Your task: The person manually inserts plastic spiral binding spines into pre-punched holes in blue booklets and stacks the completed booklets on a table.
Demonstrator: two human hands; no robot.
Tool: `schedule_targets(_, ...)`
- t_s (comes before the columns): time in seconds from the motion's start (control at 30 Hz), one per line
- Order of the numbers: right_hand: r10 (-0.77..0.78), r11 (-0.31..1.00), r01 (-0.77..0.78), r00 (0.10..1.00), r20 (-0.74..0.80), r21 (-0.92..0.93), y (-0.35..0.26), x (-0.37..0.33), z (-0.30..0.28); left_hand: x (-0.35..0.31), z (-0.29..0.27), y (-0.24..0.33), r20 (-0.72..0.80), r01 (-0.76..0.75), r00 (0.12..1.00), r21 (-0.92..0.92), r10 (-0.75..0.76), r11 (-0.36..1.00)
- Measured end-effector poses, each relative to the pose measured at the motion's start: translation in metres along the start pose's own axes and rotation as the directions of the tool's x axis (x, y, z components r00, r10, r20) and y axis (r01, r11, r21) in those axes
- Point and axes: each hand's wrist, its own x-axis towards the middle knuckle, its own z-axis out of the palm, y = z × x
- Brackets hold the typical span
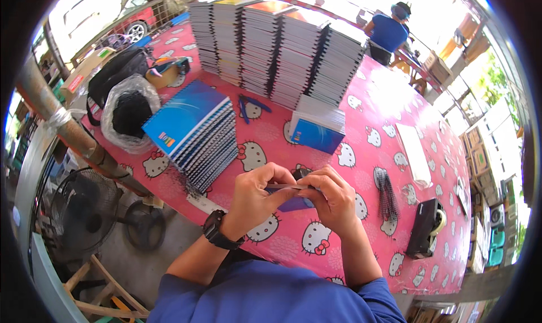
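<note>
Both my hands are close together over the near part of the table, pinching the top edge of a small blue-covered booklet (294,204). My left hand (257,192), with a black watch at its wrist, grips it between thumb and bent fingers. On the other side, my right hand (332,196) does the same, its thumb almost meeting the left one. Most of the booklet is hidden by the fingers. Left of my hands stands a stack of blue spiral notebooks (195,132). Beyond them lie blue-handled pliers (252,106) and a small pile of blue-covered booklets (318,132).
Tall stacks of spiral-bound books (276,49) line the far side of the pink patterned table (282,247). Black coils in a plastic bag (131,113) sit at left, loose coils (387,194) and a tape dispenser (426,228) at right. A fan (84,207) stands lower left; another person (389,35) is far off.
</note>
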Motion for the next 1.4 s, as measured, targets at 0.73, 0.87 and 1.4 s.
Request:
schedule_targets(0.73, 0.316, 0.765, -0.166, 0.939, -0.137, 0.623, 0.035, 0.143, 0.147, 0.027, -0.178, -0.029, -0.597, -0.095, 0.790, 0.109, 0.142, 0.989)
schedule_targets(0.87, 0.212, 0.914, -0.065, 0.918, -0.336, 0.400, 0.033, 0.142, 0.153, 0.033, -0.166, -0.047, -0.564, -0.061, 0.824, 0.004, 0.053, 0.998)
schedule_targets(1.4, 0.048, 0.779, -0.135, 0.987, -0.156, -0.613, 0.186, 0.026, -0.011, -0.012, -0.096, 0.051, -0.146, -0.492, 0.340, 0.815, 0.929, 0.308)
